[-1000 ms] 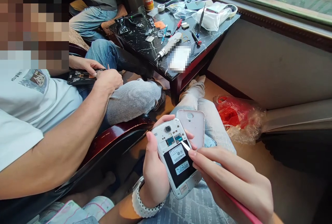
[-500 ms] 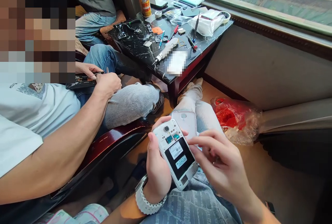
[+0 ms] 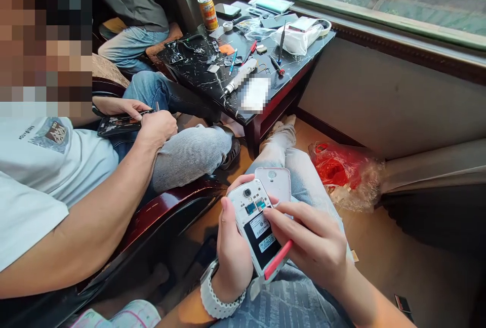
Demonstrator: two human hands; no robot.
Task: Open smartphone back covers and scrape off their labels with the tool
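My left hand (image 3: pixel 230 247) grips a white phone (image 3: pixel 255 227) with its back off, so the battery and card slots show. The white back cover (image 3: pixel 274 182) lies just behind it on my knee. My right hand (image 3: pixel 315 242) lies over the right side of the phone, its fingertips on the battery label. It holds a pink tool (image 3: pixel 278 260) tucked under the palm, the white tip pointing down and left below the phone.
A person in a white shirt (image 3: pixel 41 166) sits at my left, working on a dark phone (image 3: pixel 119 124) on their lap. A black marble table (image 3: pixel 243 65) ahead carries tools, parts, a can (image 3: pixel 208 12) and bags. A red plastic bag (image 3: pixel 341 171) lies on the floor at right.
One second ago the pink tool's tip pointed at the card slots. My right hand has since turned the tool round, and its fingertips have come down onto the battery.
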